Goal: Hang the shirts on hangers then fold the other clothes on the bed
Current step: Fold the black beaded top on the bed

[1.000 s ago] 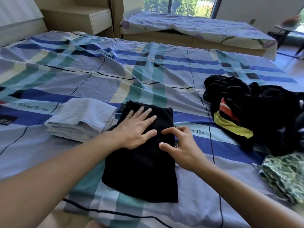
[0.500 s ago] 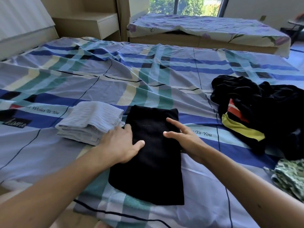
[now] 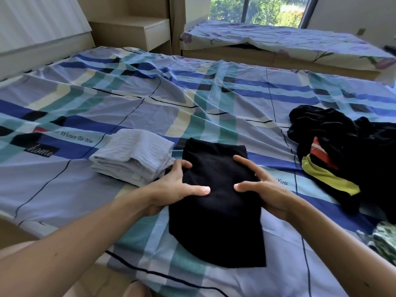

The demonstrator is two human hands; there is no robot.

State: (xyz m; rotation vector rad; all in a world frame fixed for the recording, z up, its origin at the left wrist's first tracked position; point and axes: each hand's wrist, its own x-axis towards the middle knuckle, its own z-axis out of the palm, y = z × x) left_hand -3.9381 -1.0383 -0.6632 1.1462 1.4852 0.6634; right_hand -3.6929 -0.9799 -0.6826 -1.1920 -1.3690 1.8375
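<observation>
Left hand (image 3: pixel 171 189) and right hand (image 3: pixel 264 189) grasp opposite side edges of the folded black garment (image 3: pixel 216 219) (thumbs on top) at frame centre on the bed (image 3: pixel 150 99), beside a grey garment (image 3: pixel 132 159).

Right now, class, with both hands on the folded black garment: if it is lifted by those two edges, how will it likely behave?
Probably floppy: the black garment bunches between the left hand and right hand, so its unheld near end would likely droop. It looks light: thin, folded cloth. The folds may slip apart unless supported.
</observation>
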